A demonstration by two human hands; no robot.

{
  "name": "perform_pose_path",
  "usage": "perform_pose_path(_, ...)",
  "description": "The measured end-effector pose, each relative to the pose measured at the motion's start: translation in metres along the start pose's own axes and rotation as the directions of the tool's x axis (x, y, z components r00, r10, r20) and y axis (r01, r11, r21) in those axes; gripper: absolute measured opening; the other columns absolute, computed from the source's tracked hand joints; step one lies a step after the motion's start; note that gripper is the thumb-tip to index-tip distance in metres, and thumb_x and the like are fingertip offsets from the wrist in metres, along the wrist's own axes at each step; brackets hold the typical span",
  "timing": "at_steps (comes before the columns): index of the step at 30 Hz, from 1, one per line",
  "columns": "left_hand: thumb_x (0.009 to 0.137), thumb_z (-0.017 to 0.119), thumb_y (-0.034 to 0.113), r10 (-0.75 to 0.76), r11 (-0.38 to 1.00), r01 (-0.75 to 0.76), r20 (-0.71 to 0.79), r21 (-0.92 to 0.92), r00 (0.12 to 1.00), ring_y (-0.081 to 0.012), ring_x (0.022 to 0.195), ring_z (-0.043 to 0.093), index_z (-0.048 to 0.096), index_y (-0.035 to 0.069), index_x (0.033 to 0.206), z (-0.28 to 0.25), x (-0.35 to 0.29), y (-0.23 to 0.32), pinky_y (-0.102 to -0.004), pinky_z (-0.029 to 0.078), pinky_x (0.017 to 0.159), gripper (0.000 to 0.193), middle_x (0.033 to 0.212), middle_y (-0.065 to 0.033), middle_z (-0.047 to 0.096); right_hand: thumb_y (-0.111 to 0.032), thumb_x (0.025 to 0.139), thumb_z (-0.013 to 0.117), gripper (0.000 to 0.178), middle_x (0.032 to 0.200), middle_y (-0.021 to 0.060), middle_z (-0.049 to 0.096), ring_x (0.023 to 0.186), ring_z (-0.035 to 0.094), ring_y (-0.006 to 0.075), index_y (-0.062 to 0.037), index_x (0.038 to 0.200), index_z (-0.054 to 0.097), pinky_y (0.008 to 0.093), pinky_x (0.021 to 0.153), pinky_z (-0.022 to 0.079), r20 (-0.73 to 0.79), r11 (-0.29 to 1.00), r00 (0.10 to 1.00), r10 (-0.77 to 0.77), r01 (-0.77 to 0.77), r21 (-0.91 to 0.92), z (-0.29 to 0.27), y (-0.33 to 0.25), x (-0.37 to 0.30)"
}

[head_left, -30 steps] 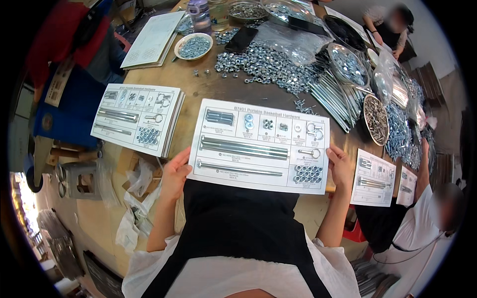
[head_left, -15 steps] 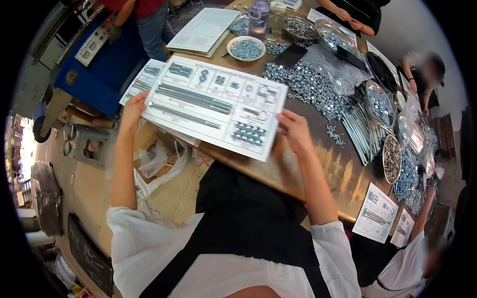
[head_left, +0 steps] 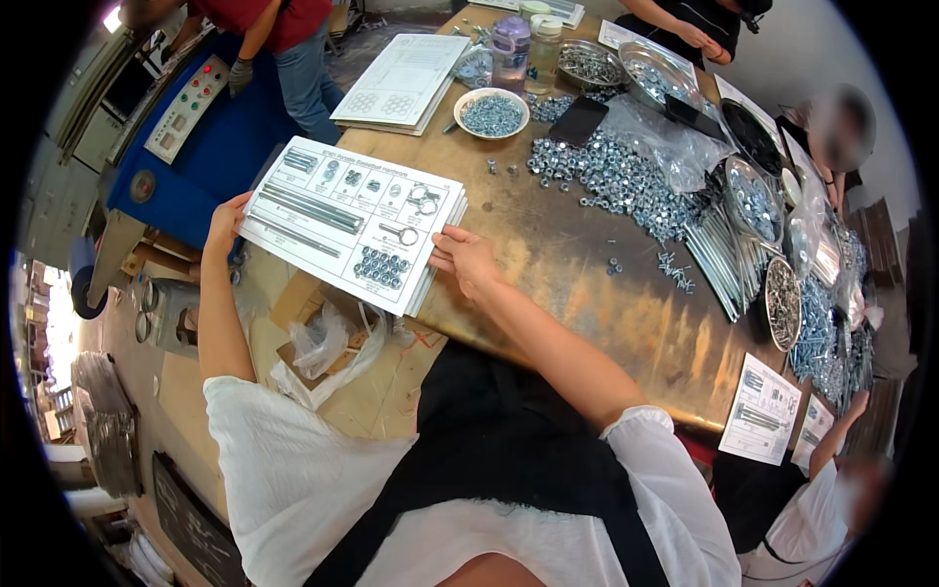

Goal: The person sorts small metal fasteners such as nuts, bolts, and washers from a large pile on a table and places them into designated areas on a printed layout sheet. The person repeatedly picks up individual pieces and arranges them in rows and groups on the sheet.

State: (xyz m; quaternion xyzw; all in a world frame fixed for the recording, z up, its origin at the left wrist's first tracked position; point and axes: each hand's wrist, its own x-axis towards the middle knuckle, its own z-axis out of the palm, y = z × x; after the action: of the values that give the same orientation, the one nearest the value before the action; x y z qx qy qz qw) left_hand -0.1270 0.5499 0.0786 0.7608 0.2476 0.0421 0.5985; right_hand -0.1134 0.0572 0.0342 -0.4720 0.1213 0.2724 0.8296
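A white hardware card point(head_left: 362, 181) lies tilted over the table's near left edge, on a stack of similar sheets point(head_left: 424, 296) whose edges show at its right. On its face are long silvery rods, rings and rows of nuts; whether sealed on or printed I cannot tell. My left hand point(head_left: 226, 221) grips the card's left edge, thumb uppermost. At the right edge my right hand point(head_left: 469, 260) holds the card and the sheets beneath, its fingers pressed on the rim. Part of each hand's grip is hidden under the card.
Loose nuts point(head_left: 626, 186) and a bundle of metal rods point(head_left: 722, 259) cover the table's right side. A bowl of small parts point(head_left: 491, 114), a phone point(head_left: 577, 121), bottles point(head_left: 511, 54) and a sheet stack point(head_left: 401, 78) stand farther back. Co-workers are around; a blue machine point(head_left: 191, 161) is at left.
Both hands have moved left with the card and lowered it onto the sheets at the table edge. My right arm now reaches farther across.
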Motion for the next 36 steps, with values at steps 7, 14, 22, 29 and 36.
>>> perform_pose_path(7,0.068,0.041,-0.009,0.040,0.999,-0.040,0.018,0.016,0.999,-0.0233,0.115,0.064,0.059,-0.010,0.133,0.000,0.001,-0.007,-0.0269,0.048,0.093,0.068,0.127,-0.0155,0.067,-0.003,0.097,0.063,0.031,0.107,0.0116,0.070,0.089,0.071,0.0194,0.0091,0.125,0.060,0.0314,0.082,0.062,0.017,1.000,1.000,-0.011,0.011,0.000,-0.001,0.007,0.010)
perform_pose_path(14,0.066,0.040,-0.011,0.045,0.999,-0.046,-0.017,-0.009,0.999,-0.0244,0.115,0.063,0.061,-0.010,0.130,0.013,-0.004,-0.011,-0.0277,0.045,0.099,0.068,0.125,-0.0164,0.068,-0.004,0.097,0.063,0.033,0.110,0.0118,0.070,0.091,0.071,0.0194,0.0101,0.127,0.059,0.0325,0.083,0.062,0.026,1.000,0.999,-0.030,0.030,0.003,-0.002,0.000,0.011)
perform_pose_path(22,0.074,0.041,-0.011,0.034,0.989,-0.059,-0.177,-0.134,0.984,-0.0250,0.113,0.065,0.062,-0.010,0.129,0.021,-0.007,-0.017,-0.0267,0.049,0.095,0.059,0.125,-0.0197,0.068,-0.003,0.097,0.062,0.033,0.112,0.0139,0.069,0.096,0.071,0.0221,0.0112,0.126,0.058,0.0333,0.086,0.062,0.012,0.999,1.000,-0.013,0.014,-0.033,-0.006,-0.002,0.009)
perform_pose_path(29,0.076,0.044,-0.011,0.179,0.966,-0.239,-0.412,-0.100,0.894,-0.0207,0.108,0.067,0.069,-0.005,0.122,0.009,0.004,-0.061,-0.0254,0.049,0.094,0.052,0.119,-0.0165,0.071,-0.006,0.098,0.061,0.029,0.113,0.0141,0.068,0.098,0.070,0.0213,0.0081,0.123,0.058,0.0333,0.087,0.061,0.106,0.998,0.994,-0.019,0.024,-0.050,-0.014,-0.001,0.012)
perform_pose_path(36,0.086,0.051,-0.007,0.306,0.944,-0.324,-0.516,0.058,0.800,-0.0186,0.106,0.065,0.071,-0.001,0.122,0.015,0.003,-0.075,-0.0261,0.049,0.094,0.042,0.120,-0.0131,0.071,-0.011,0.100,0.059,0.029,0.116,0.0109,0.069,0.097,0.069,0.0169,0.0027,0.126,0.059,0.0311,0.087,0.059,0.186,0.992,0.982,-0.027,0.049,-0.114,-0.055,-0.021,-0.005)
